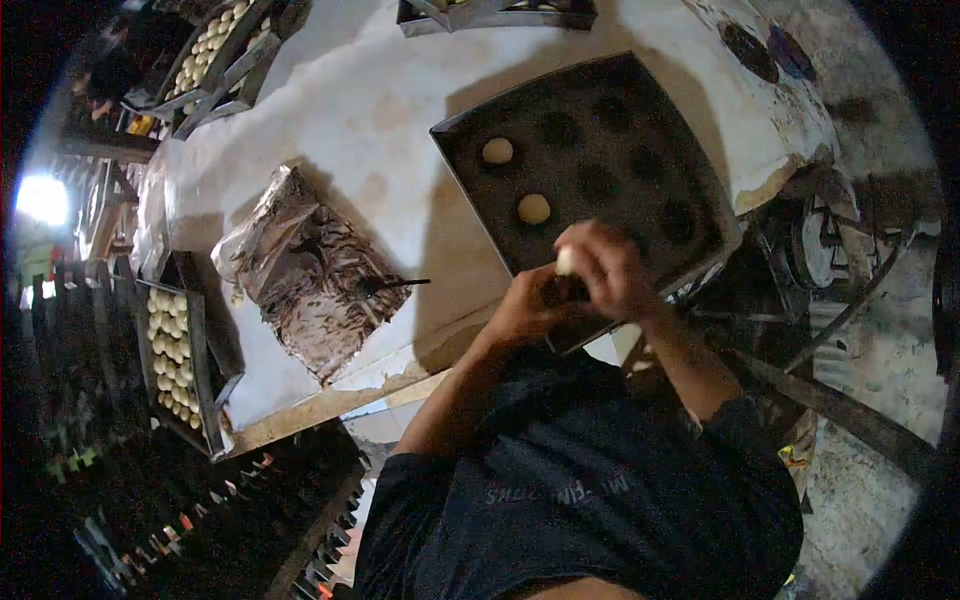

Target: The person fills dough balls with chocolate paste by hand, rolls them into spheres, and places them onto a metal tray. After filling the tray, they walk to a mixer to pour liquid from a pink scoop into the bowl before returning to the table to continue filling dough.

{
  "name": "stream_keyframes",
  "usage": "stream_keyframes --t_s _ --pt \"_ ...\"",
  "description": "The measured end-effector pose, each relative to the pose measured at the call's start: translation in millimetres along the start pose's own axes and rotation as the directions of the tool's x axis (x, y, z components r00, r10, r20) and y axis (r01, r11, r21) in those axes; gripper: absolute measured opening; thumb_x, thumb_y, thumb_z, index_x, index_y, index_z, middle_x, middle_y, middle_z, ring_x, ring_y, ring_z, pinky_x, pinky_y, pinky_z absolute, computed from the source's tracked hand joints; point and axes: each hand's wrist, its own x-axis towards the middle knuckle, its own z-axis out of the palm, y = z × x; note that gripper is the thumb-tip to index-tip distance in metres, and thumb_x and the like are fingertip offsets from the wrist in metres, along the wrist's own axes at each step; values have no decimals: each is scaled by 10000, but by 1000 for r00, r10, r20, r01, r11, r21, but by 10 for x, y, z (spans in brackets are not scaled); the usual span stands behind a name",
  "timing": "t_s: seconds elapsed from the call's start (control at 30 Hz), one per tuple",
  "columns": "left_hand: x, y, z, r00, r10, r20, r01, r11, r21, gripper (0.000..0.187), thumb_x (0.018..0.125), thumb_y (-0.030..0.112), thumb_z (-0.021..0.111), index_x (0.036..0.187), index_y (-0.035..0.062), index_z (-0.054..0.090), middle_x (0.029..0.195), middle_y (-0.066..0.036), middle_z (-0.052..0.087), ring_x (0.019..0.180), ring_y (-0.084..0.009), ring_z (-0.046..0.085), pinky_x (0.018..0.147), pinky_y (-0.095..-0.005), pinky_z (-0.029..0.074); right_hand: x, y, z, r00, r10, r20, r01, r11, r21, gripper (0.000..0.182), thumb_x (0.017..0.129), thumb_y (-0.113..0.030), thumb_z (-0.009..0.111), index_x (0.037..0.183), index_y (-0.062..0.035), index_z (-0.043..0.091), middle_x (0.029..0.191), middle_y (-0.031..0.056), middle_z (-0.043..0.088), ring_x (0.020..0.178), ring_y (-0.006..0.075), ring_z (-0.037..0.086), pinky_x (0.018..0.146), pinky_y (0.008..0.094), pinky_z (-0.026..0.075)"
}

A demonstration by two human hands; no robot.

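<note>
A dark square tray (625,150) lies on the pale table, with two round pale dough balls on its left side, one (497,151) above the other (534,209). Over the tray's lower edge my two hands meet. A pale piece of dough (567,261) shows between them, at the fingertips of my right hand (610,272), whose fingers are bent round it. My left hand (530,303) is curled just beside and below; what its fingers hold, if anything, is hidden.
A crumpled bag of dark filling (320,280) with a dark-handled tool (395,284) lies on the table (400,130) at left. Trays of dough balls stand at the lower left (208,370) and upper left (225,85). Another metal tray (497,18) is at the top edge.
</note>
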Motion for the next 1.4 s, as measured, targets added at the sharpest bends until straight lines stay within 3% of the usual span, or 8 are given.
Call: stream_keyframes --t_s 0.33,0.43,0.6,0.8,1.07,1.13,1.23,1.4 --pt "-1039 12 -976 884 51 -464 -127 983 -134 378 830 68 709 1175 45 557 927 0 542 878 -95 515 746 -212 417 356 1477 -66 910 399 113 -202 665 -719 494 922 -106 497 1392 -21 369 1438 223 355 1340 395 320 1120 460 257" --pt "-1545 -832 -1314 702 278 -655 -232 960 158 257 842 68 687 1072 37 576 989 -78 618 861 -134 554 816 -283 446 533 1156 90 971 -239 -19 142 635 -759 522 898 -227 588 1351 -10 447 1415 239 382 1347 406 304 1124 487 217" --pt "-3052 -691 -2138 514 357 -780 -163 933 320 200 788 131 737 935 32 645 921 -91 655 808 -162 600 713 -298 467 625 257 902 897 -201 -393 25 911 -411 335 957 -220 501 1207 -1 553 1312 176 488 1178 306 492 989 435 381" --pt "-4713 -1061 -4710 -86 476 -875 902 410 134 513 798 497 643 962 12 675 937 -208 676 947 -368 619 857 -485 446 765 -935 1855 972 -229 -61 174 864 -472 189 926 -119 507 1032 1 607 1042 162 625 993 292 603 873 367 471" --pt "-4636 -1277 -5479 -8 173 -985 795 598 99 609 799 551 622 903 -49 634 905 -260 651 902 -406 628 746 -499 493 770 -1525 2190 981 -186 -46 159 924 -347 209 906 -170 523 952 0 636 937 133 630 840 247 618 778 357 483" --pt "-4275 -838 -4665 -111 706 -699 602 608 518 363 855 313 653 919 -29 551 799 -224 605 794 -401 590 682 -483 465 792 -1572 2286 983 -179 -33 166 955 -244 288 915 -253 519 953 7 638 923 131 628 805 215 615 753 349 486" --pt "-3631 -396 -3581 -23 549 -835 -15 835 549 185 834 9 650 934 -3 495 829 -122 561 743 -169 555 654 -278 459 838 -1629 2509 995 -55 85 43 989 138 190 890 -137 584 1021 -16 649 893 104 648 766 172 615 718 295 493" --pt "-2649 212 -2017 451 627 -635 -361 779 513 635 784 -40 674 1329 -3 350 1141 -144 534 1070 -244 565 955 -362 454 961 -1809 2442 869 150 471 -446 651 615 408 888 -229 660 1224 -8 592 1031 98 661 852 152 619 761 277 498"
